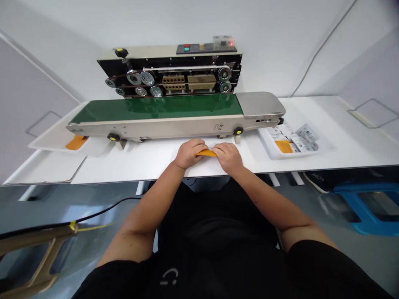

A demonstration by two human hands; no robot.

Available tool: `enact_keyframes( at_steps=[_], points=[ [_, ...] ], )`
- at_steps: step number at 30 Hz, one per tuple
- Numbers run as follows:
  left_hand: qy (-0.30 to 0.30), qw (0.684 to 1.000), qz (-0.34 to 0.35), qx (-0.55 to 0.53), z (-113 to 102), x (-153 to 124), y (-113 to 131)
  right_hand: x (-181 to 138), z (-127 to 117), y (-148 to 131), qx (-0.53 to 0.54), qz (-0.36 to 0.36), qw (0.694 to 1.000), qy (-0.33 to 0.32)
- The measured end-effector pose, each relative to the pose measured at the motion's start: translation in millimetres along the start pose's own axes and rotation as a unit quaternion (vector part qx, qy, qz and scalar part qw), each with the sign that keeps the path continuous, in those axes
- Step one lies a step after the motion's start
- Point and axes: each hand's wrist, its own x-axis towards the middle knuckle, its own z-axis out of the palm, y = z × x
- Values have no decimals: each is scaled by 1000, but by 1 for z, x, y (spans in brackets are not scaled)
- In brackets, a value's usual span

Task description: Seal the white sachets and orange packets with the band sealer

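Just above the white table, in front of the machine, an orange packet (206,153) with a pale, clear-looking upper edge is held between both hands. My left hand (190,153) is closed on its left end, fingers curled over the top. The right end sits in my right hand (229,158), also closed with thumb and fingers together. Much of the packet is hidden behind the fingers, so its contents cannot be made out. Behind the hands stands a band sealing machine (156,128) with a green conveyor belt (162,109).
A clear bin (274,156) at the right holds printed packets and an orange one (283,146). At the left, a white tray (50,141) has an orange packet (76,143) in it. A blue stool (361,207) and a wooden stool (43,265) stand on the floor.
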Motion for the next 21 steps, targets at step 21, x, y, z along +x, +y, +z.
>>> enact_keyframes(
  at_steps=[21],
  points=[
    [87, 912, -241, -321, 15, 2, -14, -6, 2, 3, -6, 33, 998, -54]
  ],
)
